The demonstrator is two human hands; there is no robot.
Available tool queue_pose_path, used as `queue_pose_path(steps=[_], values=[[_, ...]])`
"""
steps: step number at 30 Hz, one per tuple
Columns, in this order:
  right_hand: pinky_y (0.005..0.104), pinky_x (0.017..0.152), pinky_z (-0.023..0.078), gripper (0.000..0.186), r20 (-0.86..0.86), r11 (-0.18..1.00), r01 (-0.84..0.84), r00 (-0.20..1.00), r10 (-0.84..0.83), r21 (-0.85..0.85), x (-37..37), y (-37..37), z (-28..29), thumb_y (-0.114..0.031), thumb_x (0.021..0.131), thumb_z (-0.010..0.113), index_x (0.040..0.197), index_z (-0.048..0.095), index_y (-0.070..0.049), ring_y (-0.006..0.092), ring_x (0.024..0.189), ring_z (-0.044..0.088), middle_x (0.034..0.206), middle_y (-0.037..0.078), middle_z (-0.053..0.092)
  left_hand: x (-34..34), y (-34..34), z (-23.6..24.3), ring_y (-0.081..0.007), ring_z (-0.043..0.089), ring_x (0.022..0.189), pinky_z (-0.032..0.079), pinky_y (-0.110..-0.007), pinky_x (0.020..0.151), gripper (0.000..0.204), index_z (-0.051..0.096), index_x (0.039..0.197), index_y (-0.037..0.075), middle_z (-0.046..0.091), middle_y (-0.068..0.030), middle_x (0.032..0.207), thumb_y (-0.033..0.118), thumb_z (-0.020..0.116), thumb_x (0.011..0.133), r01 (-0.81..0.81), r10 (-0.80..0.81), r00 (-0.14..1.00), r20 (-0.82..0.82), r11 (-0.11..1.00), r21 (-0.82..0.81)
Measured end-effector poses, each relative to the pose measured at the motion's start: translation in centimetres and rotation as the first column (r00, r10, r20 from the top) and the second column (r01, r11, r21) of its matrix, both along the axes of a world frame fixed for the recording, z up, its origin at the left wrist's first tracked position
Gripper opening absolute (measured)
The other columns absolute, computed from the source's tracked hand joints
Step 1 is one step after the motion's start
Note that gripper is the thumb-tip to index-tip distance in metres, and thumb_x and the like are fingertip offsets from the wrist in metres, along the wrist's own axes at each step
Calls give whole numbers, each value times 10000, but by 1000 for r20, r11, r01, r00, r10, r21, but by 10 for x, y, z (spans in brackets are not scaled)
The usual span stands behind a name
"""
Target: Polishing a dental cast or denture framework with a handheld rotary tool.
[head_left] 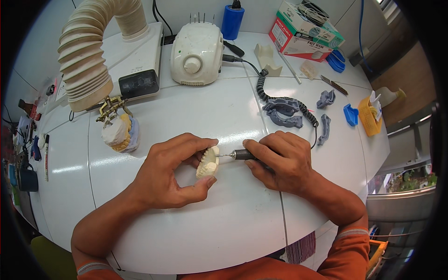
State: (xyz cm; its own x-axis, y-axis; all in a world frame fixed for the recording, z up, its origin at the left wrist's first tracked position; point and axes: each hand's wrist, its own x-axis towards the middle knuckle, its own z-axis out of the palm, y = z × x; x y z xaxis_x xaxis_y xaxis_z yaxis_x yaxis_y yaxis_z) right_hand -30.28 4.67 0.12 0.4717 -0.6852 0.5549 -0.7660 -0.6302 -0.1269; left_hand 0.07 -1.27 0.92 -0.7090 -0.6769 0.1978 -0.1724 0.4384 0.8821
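Note:
My left hand [163, 173] grips a cream dental cast [206, 164] with a row of teeth between its thumb and fingers. My right hand [284, 163] is closed round a dark rotary handpiece [242, 154], whose thin metal bur points left at the cast and appears to touch its inner side. A coiled black cord [303, 110] runs from the handpiece toward a white control unit [196, 53] at the back. Left of my hands stands a mounted plaster model [116, 135], white, yellow and pale blue, on a brass articulator [112, 105].
A corrugated extraction hose [81, 65] arches over the left. Grey moulded pieces [282, 119], a small blue tray [350, 114], a yellow basket [371, 119] and a knife [333, 85] lie at the right. Stacked boxes [303, 32] and a blue cylinder [232, 22] stand behind on the white table [210, 233].

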Motion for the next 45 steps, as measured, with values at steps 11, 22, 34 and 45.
queue_pose_path(steps=[11, 22, 34, 45], values=[[356, 602, 506, 374, -10, 1000, 27, 1000, -27, 13, 1, 2, 3, -162, 822, 923, 1174, 824, -84, 189, 690, 650, 841, 22, 679, 1, 1, 1, -248, 755, 1024, 650, -362, 962, 685, 713, 1463, -49, 734, -158, 1145, 105, 788, 799, -1, 1, 1000, 5, 1000, 19], [358, 600, 483, 347, 0, 999, 35, 999, -35, 7, 1, 0, -1, -193, 855, 920, 1175, 813, -114, 175, 687, 619, 835, 0, 639, 1, 0, 0, -254, 763, 1020, 659, -371, 960, 691, 711, 1460, -52, 737, -161, 1143, 102, 770, 790, 0, 0, 1000, -9, 1000, 7], [359, 598, 488, 319, 4, 1000, 7, 1000, -7, 2, 2, 1, 0, -209, 865, 917, 1153, 814, -118, 175, 674, 621, 829, -6, 643, 1, 0, 0, -256, 767, 1022, 660, -373, 966, 684, 714, 1455, -56, 739, -164, 1146, 101, 762, 791, 0, 1, 1000, -11, 1000, 11], [356, 597, 487, 320, 6, 1000, 14, 1000, -14, -1, 1, 1, 0, -212, 865, 915, 1154, 817, -113, 181, 668, 617, 835, -5, 648, 1, 1, 1, -253, 765, 1013, 662, -371, 958, 671, 718, 1442, -63, 733, -157, 1117, 99, 759, 792, 3, -3, 1000, -10, 1000, 4]])
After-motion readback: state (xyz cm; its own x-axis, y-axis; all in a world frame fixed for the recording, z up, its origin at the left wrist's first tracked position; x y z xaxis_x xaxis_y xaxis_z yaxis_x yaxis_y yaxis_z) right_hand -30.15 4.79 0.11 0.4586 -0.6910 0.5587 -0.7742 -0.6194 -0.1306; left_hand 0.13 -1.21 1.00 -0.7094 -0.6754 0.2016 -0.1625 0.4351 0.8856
